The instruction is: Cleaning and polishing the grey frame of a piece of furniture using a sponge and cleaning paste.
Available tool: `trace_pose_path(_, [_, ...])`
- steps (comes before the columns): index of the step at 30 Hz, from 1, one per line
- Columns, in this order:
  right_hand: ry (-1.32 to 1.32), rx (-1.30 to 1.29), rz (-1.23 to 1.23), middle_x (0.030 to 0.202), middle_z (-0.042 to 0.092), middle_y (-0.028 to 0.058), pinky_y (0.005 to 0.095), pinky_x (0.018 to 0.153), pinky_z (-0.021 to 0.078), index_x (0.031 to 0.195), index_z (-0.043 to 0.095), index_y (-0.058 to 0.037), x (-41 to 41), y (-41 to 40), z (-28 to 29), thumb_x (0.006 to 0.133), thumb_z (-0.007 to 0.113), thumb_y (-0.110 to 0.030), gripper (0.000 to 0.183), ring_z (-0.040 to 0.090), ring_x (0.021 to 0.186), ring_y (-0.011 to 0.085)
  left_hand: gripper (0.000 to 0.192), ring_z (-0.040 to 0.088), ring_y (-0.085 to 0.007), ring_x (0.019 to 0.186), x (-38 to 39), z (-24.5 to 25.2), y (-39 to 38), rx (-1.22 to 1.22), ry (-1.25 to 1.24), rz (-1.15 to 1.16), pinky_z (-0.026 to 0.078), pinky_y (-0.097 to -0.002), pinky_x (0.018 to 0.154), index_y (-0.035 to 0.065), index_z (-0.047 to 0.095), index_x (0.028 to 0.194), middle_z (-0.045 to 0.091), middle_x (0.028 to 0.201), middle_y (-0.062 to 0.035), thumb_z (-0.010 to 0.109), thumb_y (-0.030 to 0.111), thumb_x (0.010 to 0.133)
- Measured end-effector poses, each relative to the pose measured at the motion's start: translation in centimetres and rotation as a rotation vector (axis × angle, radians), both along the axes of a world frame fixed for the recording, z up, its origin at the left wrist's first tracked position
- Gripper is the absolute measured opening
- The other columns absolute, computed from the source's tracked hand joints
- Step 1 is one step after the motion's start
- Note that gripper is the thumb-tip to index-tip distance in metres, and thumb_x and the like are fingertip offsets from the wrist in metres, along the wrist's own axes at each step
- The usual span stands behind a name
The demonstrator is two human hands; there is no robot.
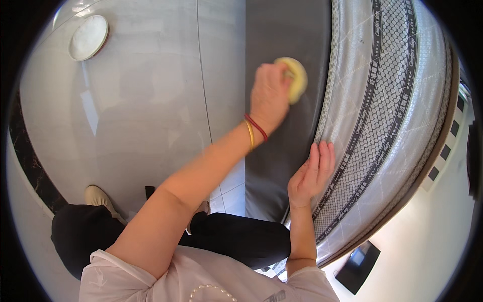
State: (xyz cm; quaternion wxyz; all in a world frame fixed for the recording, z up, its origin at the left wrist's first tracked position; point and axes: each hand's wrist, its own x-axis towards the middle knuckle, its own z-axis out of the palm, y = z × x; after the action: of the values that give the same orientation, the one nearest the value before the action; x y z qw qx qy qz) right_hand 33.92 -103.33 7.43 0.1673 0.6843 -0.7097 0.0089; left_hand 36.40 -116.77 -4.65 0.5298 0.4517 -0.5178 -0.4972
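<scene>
My left hand (269, 92) grips a pale yellow sponge or folded cloth (297, 81), slightly blurred, against the dark grey, smooth side panel of a bed base (283, 26). A red band and a yellow band circle that wrist. Lower down and to the right, my right hand (311, 170) holds nothing; its extended fingers rest on the edge of a silvery quilted mattress (353, 75). The mattress bears patterned strips with printed lettering and borders the grey panel.
Glossy light floor tiles (151, 94) lie to the left, with a round, shallow white object (88, 37) at the upper left. A dark border (28, 154) curves along the left edge. A dark flat screen (357, 267) shows at the lower right, beyond the mattress.
</scene>
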Motion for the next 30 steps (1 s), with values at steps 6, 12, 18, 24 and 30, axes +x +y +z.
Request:
trace_pose_path(6, [0.024,0.05,0.009,0.121,0.056,0.0186,0.0426,0.098,0.0434,0.113,0.06,0.0073,-0.1,0.0,0.1,0.086,0.049,0.007,0.029,0.048,0.119,0.0388,0.019,0.05,-0.0394,0.093,1.5,-5.0,9.4,0.289,-0.126,-0.189,0.043,-0.0457,0.078,0.001,0.046,0.108,0.051,0.099,-0.0201,0.048,0.007,0.09])
trace_pose_path(12, [0.042,0.009,0.003,0.121,0.056,0.0171,0.0427,0.098,0.0415,0.111,0.062,0.0041,-0.6,0.7,0.1,0.091,0.047,-0.001,0.026,0.048,0.117,0.0379,0.02,0.051,-0.0386,0.087,2.4,0.6,11.3,0.183,0.086,-0.269,0.043,-0.0452,0.074,0.0008,0.045,0.098,0.05,0.091,-0.0195,0.056,0.002,0.082])
trace_pose_path(18, [0.063,0.038,-0.001,0.122,0.056,0.0169,0.0444,0.097,0.0415,0.111,0.062,0.003,0.2,-0.2,-0.1,0.087,0.052,0.0,0.026,0.047,0.118,0.0385,0.012,0.05,-0.0391,0.089,-0.5,-4.3,1.0,0.32,0.019,0.053,0.042,-0.0453,0.077,0.0005,0.048,0.098,0.052,0.094,-0.0206,0.043,0.011,0.093])
trace_pose_path(24, [0.067,0.063,0.004,0.123,0.055,0.0167,0.0456,0.098,0.0409,0.113,0.062,0.0006,0.0,-0.1,-0.5,0.086,0.057,-0.005,0.028,0.047,0.118,0.0386,0.015,0.051,-0.0403,0.095,1.3,-7.0,9.0,0.637,-0.025,-0.186,0.042,-0.0439,0.083,-0.0006,0.048,0.102,0.053,0.099,-0.0233,0.044,0.009,0.092])
trace_pose_path(30, [0.099,0.07,-0.016,0.124,0.054,0.0158,0.0462,0.099,0.0394,0.114,0.061,-0.0005,-0.5,0.6,0.4,0.086,0.057,-0.008,0.029,0.046,0.119,0.0385,0.026,0.048,-0.0389,0.093,2.2,0.3,9.7,0.278,0.162,-0.24,0.041,-0.0447,0.081,-0.001,0.045,0.101,0.049,0.098,-0.0205,0.059,0.005,0.08])
